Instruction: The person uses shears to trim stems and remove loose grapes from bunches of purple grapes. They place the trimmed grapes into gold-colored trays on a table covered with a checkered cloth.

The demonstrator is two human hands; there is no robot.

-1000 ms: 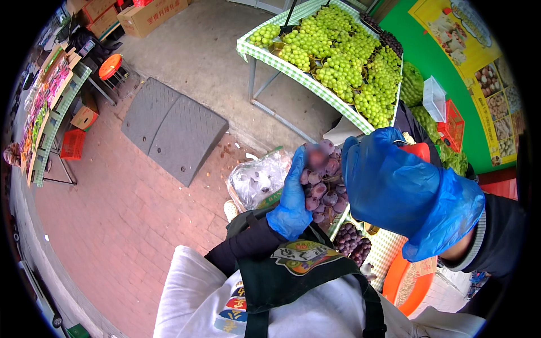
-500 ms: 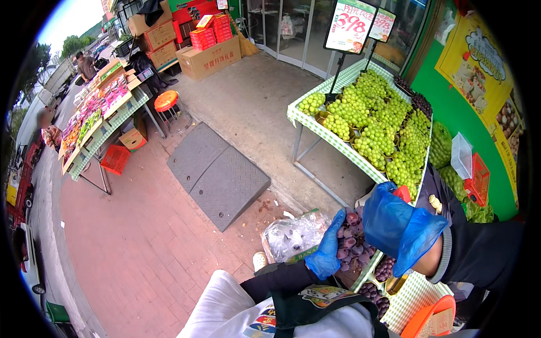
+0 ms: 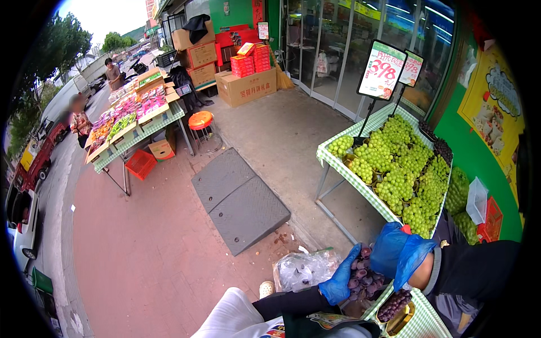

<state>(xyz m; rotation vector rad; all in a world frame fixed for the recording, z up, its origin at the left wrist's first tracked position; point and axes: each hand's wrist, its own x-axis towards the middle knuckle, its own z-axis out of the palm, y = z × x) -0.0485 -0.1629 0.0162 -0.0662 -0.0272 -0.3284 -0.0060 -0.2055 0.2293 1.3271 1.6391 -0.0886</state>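
A bunch of large purple grapes (image 3: pixel 365 277) hangs at the lower right, in front of my body. My left hand (image 3: pixel 340 283), in a blue plastic glove, is closed round its left side. My right hand (image 3: pixel 396 254), also blue-gloved, bends over the bunch from the right and covers part of it. Something small and red (image 3: pixel 406 229) pokes out above the right glove; the rest of it is hidden, as are the right fingertips. Just below lies a darker bunch of small grapes (image 3: pixel 394 306) beside a gold tray (image 3: pixel 402 320) on a green-checked cloth.
A checked table (image 3: pixel 360 186) of green grapes (image 3: pixel 397 172) stands ahead right, with price signs (image 3: pixel 382 70). A plastic-lined box (image 3: pixel 304 269) sits left of my hands. Farther off are a grey ramp (image 3: pixel 242 200), an orange stool (image 3: pixel 201 120), cartons (image 3: pixel 248 87) and a produce stall (image 3: pixel 129 115) with two people.
The view has tilted up, so the scene sits lower and farther right in the picture. My left hand still holds the grapes, with my right hand still over them.
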